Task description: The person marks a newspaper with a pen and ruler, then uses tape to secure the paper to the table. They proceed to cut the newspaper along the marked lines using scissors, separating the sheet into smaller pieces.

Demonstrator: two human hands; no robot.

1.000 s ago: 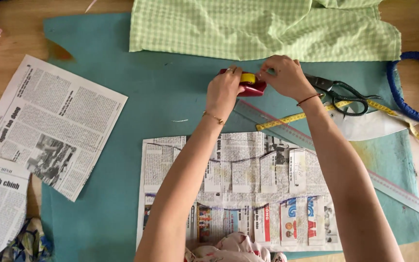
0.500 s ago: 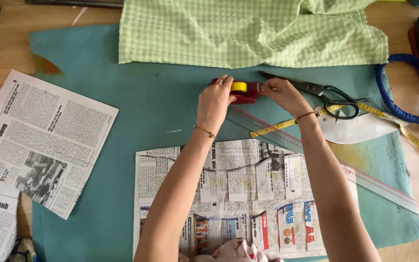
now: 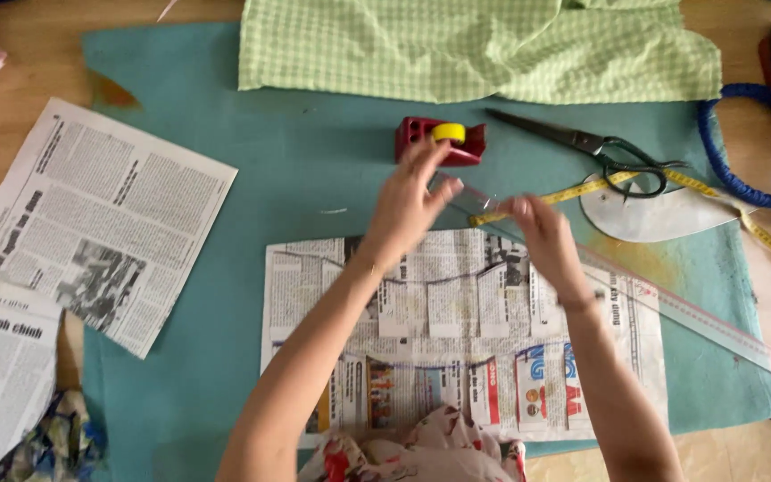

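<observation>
Just past the two hands, a red tape dispenser (image 3: 439,141) with a yellow roll sits on the teal mat (image 3: 296,170). The left hand (image 3: 408,201) and right hand (image 3: 537,234) each pinch an end of a clear tape strip (image 3: 476,194) (barely visible), stretched between their grips above the newspaper pattern (image 3: 457,330). Scissors (image 3: 595,145) lie beyond the right grip.

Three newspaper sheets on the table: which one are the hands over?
The taped-together sheet on the teal mat, under both forearms; the other two lie far left.
</observation>
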